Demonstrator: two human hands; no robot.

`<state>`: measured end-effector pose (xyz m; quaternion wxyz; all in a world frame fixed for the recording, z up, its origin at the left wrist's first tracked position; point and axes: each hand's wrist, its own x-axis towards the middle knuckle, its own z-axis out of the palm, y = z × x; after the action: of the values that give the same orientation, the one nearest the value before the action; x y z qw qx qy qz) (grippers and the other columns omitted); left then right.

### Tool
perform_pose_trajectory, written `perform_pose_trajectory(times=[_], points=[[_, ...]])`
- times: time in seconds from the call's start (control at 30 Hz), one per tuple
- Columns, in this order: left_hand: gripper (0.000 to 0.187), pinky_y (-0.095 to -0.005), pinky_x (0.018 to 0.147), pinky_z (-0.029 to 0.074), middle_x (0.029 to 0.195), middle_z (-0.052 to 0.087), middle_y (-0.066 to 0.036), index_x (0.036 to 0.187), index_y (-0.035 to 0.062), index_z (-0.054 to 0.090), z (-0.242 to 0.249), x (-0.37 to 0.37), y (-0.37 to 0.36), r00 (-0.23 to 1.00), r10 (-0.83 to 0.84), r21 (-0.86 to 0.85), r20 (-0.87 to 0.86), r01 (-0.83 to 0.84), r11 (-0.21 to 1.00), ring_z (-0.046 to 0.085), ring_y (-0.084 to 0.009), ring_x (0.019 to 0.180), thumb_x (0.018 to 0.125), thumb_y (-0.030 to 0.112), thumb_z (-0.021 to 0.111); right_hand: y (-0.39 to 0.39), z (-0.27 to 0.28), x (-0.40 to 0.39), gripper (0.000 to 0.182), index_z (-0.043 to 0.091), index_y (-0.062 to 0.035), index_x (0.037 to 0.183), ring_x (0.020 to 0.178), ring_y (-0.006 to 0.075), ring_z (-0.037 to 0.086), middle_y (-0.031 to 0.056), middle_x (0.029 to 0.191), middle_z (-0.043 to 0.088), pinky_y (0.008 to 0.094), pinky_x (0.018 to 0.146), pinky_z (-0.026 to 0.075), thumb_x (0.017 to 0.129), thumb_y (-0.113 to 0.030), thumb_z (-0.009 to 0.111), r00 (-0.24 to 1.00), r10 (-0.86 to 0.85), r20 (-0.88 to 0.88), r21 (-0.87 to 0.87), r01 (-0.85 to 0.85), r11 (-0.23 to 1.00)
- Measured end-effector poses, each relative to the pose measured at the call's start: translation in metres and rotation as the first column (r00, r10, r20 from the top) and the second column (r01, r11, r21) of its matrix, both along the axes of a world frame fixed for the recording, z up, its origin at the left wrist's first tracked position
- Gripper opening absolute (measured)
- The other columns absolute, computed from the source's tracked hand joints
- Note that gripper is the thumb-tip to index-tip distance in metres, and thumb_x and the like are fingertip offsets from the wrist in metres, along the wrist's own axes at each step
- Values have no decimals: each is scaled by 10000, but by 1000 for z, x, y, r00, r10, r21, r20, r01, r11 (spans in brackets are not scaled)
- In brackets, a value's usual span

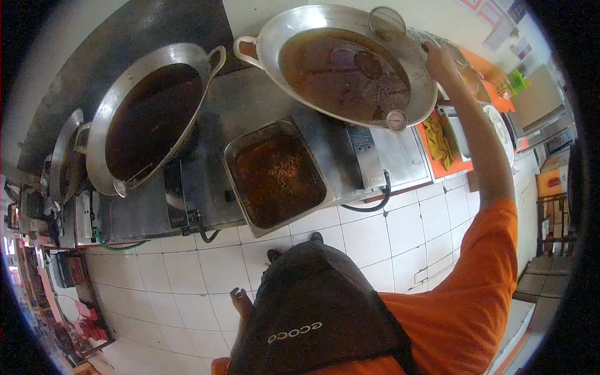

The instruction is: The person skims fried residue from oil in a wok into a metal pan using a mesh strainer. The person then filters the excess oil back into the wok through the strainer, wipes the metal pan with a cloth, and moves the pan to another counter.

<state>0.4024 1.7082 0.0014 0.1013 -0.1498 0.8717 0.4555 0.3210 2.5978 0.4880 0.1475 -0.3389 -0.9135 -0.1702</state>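
Note:
My right hand (439,61) is closed at the right rim of a large two-handled metal wok (273,31) of brown liquid. It seems to grip the handle of a round mesh strainer (387,25), which lies over the wok's far rim. A dial thermometer (396,120) is clipped to the near rim. My left hand (240,301) hangs low beside the dark apron, fingers apart, with nothing in it. Between the woks sits a rectangular metal tray (320,199) holding dark liquid with pale bits.
A second wok (100,122) of dark liquid stands left, with its own thermometer (120,187). Another pan (62,140) is at the far left. Control boxes (367,159) with cables line the counter's front edge. A yellow cloth (437,142) lies right, on an orange surface.

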Motion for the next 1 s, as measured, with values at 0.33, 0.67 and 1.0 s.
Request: perform_pose_trajectory(times=[0.33,0.67,1.0], points=[[277,-294,536,427,704,582,-61,1065,61,524,-7,31,-13,998,4,-48,-61,-7,999,553,-161,616,838,163,646,-57,-38,-25,176,601,-15,974,847,328,664,182,867,667,412,696,549,825,-76,529,934,86,346,45,-108,993],[261,-319,543,444,728,582,-90,1046,48,532,39,7,21,999,36,-27,1,-36,999,523,-169,593,826,140,639,-125,-26,-31,174,665,-15,890,891,342,649,198,922,663,423,775,533,745,-81,593,856,322,405,-270,-225,936],[266,-326,572,443,753,569,-90,1059,48,519,12,2,1,999,34,-19,39,-33,999,527,-169,638,835,146,625,-167,-17,-40,347,646,-22,1067,873,342,621,212,914,650,409,790,485,756,-20,492,843,536,50,-576,-414,705]])
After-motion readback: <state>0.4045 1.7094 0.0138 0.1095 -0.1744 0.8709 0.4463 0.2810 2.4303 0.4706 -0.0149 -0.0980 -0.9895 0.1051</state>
